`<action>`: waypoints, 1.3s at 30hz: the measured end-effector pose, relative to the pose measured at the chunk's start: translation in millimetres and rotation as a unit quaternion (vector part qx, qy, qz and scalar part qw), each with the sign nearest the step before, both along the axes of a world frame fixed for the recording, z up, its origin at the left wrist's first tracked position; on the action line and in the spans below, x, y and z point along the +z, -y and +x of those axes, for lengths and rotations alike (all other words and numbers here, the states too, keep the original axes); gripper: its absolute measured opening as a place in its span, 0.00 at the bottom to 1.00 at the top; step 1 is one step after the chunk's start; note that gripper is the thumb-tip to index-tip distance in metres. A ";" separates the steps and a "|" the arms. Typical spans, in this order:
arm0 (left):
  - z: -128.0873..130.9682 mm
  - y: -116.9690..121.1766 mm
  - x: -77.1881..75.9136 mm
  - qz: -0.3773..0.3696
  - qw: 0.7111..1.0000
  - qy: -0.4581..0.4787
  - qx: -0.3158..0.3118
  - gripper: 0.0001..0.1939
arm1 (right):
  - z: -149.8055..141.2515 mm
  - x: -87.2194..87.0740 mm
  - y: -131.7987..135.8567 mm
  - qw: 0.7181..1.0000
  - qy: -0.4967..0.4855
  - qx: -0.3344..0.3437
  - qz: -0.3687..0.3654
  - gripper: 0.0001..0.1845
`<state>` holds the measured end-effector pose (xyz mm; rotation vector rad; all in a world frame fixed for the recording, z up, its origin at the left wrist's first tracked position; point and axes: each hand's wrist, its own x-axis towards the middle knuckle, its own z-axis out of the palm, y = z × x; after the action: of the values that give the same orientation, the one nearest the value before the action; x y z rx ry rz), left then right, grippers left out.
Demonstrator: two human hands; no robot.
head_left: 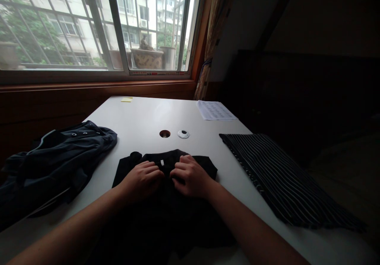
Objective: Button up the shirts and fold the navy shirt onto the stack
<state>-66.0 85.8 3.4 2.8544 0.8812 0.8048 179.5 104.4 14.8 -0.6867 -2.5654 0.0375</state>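
Note:
A black garment with a collar and a small white label lies spread on the white table in front of me. My left hand is closed on the cloth left of the label, its fingers curled. On the other side of the label, my right hand grips the same garment near the collar. The two hands are a short gap apart. Both hands' fingertips are partly hidden in the dark fabric. The garment's lower part is too dark to make out in detail.
A crumpled dark blue garment with eyelets lies at the left. At the right is a flat black striped cloth. Printed papers, a yellow note, a cable hole and its round cover are on the table.

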 end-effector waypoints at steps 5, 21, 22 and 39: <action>-0.4 -1.4 -2.4 -0.007 1.000 -0.007 0.009 0.07 | 2.9 0.4 -2.7 0.999 -0.003 0.024 -0.028 0.02; -3.7 -4.3 -4.8 -0.053 0.998 0.043 0.016 0.22 | -1.3 -0.4 3.0 0.979 -0.198 0.027 -0.045 0.06; -3.5 -4.9 -4.8 -0.042 0.998 0.039 0.013 0.20 | -2.0 -0.6 3.7 0.980 -0.196 0.030 -0.034 0.07; -1.9 11.5 8.5 0.105 0.987 0.122 -0.016 0.08 | -0.1 3.3 14.4 0.977 -0.156 0.030 0.141 0.13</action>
<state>-67.9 74.3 12.0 2.8440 0.7569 1.2798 179.5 89.9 18.1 -0.4540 -2.2306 -0.1831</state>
